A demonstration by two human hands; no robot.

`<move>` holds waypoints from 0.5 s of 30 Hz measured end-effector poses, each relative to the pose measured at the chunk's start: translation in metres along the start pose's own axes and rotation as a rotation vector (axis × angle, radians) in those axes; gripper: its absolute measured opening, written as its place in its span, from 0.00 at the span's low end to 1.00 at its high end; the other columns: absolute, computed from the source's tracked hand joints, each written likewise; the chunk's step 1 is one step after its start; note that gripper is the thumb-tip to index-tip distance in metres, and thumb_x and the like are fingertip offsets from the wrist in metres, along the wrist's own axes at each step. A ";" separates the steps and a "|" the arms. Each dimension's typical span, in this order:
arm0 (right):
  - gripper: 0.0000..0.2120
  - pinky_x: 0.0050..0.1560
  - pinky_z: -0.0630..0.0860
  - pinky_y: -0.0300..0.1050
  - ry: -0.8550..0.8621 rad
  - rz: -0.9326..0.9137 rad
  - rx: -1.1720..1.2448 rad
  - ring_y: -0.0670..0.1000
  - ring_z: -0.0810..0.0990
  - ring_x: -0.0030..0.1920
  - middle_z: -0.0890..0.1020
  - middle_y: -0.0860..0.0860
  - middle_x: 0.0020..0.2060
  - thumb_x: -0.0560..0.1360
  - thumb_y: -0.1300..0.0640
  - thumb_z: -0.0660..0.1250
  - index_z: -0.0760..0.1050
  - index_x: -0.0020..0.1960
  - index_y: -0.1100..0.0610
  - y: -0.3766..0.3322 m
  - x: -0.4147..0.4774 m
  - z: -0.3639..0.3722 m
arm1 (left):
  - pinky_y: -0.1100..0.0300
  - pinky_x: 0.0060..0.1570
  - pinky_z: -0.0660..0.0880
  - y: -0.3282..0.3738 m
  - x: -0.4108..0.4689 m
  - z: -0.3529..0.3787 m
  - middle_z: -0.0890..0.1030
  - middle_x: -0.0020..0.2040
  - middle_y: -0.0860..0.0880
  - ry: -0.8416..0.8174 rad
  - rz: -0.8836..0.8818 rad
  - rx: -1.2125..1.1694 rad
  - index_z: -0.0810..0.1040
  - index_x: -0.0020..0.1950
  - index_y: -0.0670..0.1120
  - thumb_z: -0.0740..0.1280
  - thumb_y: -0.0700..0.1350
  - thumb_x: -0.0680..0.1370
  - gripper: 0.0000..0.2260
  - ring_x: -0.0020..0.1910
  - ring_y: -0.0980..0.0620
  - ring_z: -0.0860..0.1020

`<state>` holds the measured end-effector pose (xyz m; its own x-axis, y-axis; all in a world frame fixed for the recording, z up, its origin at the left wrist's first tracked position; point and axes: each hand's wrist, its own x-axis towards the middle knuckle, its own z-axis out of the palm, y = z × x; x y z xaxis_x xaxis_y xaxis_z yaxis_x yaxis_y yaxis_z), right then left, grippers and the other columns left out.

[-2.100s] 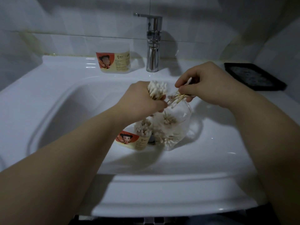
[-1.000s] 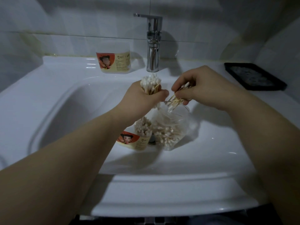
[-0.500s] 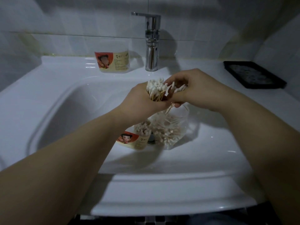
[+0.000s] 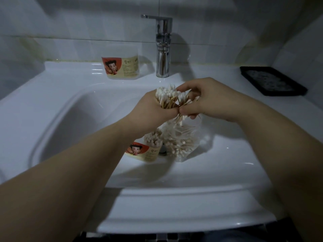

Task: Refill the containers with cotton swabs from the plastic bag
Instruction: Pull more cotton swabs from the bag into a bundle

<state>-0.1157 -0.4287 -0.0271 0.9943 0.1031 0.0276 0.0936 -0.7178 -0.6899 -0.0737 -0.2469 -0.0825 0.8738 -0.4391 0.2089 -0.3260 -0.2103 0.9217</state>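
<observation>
Head view, left hand [image 4: 154, 111] clutching upright swabs [image 4: 166, 95]

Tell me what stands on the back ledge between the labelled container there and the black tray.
The chrome faucet stands between them, nearer the labelled container than the black tray; the rest of that ledge is bare. The head view shows it.

Left grip [image 4: 150, 111] holds a bundle of cotton swabs [image 4: 166, 96]; right grip [image 4: 211, 100] pinches loose swabs [image 4: 184, 100] beside it, above the plastic bag [image 4: 185, 142].
</observation>
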 end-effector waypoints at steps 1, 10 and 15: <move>0.26 0.54 0.82 0.60 0.002 0.002 -0.002 0.49 0.87 0.36 0.86 0.55 0.43 0.72 0.60 0.78 0.77 0.67 0.51 0.000 0.000 0.001 | 0.54 0.53 0.82 0.000 0.000 0.000 0.87 0.49 0.50 -0.007 -0.001 -0.010 0.84 0.58 0.47 0.76 0.39 0.74 0.13 0.50 0.52 0.86; 0.16 0.52 0.84 0.60 -0.018 0.051 0.055 0.51 0.86 0.36 0.85 0.54 0.35 0.73 0.65 0.76 0.81 0.59 0.55 0.002 0.002 -0.002 | 0.45 0.53 0.83 -0.001 0.001 -0.001 0.87 0.45 0.46 0.004 -0.089 -0.048 0.85 0.53 0.44 0.75 0.42 0.76 0.07 0.47 0.47 0.86; 0.07 0.51 0.82 0.62 -0.011 0.052 0.045 0.50 0.85 0.34 0.85 0.53 0.34 0.72 0.67 0.74 0.82 0.48 0.57 0.002 0.003 0.000 | 0.43 0.57 0.81 0.002 0.000 0.003 0.86 0.42 0.46 0.035 -0.145 -0.104 0.85 0.49 0.42 0.72 0.42 0.78 0.04 0.44 0.47 0.85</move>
<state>-0.1130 -0.4294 -0.0282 0.9971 0.0746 -0.0172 0.0393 -0.6909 -0.7219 -0.0749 -0.2498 -0.0818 0.9215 -0.3799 0.0810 -0.1584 -0.1772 0.9713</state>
